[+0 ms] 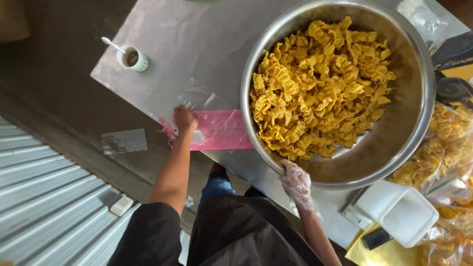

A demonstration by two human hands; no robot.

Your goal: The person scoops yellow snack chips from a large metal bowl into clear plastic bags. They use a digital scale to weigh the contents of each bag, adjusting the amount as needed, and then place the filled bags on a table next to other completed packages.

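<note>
A large steel bowl [419, 108] full of yellow ridged fried snacks [320, 83] stands on a metal table [197, 44]. My right hand [296, 183], in a thin clear plastic glove, grips the bowl's near rim. My left hand [185, 119], bare, presses on a pink plastic bag [224, 130] lying flat at the table's edge, just left of the bowl. A clear plastic sheet [199, 96] lies beside the pink bag.
A white cup [133, 58] with a brown drink and a spoon stands at the table's far left. Bags of packed snacks [446, 143] and a white weighing scale [401, 212] sit to the right. Corrugated metal sheeting [44, 197] lies on the floor.
</note>
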